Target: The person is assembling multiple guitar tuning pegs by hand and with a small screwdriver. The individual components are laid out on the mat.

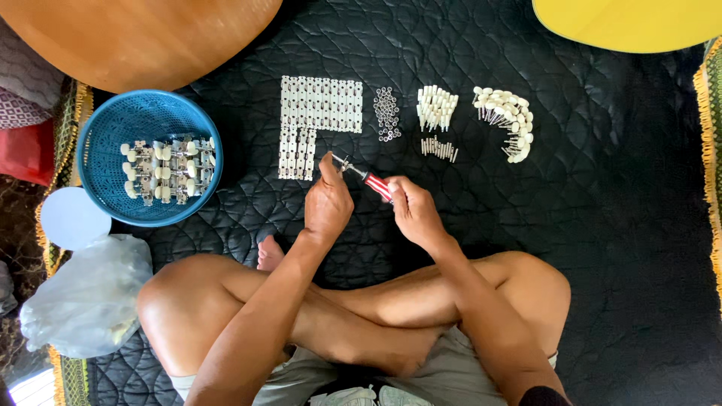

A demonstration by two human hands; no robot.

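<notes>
Red-handled steel screwdriver [368, 179] between both hands.

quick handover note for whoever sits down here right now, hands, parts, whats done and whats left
Left hand: pinches a small metal part at the screwdriver tip.
Right hand: grips the red-handled screwdriver.
Blue basket, to the left: holds assembled tuner sets with cream knobs.
On the black quilt: metal plates in rows, a pile of small rings, white posts, small screws, cream-knobbed pegs.
Done: the sets in the basket.
Left: the laid-out parts, it seems.
</notes>
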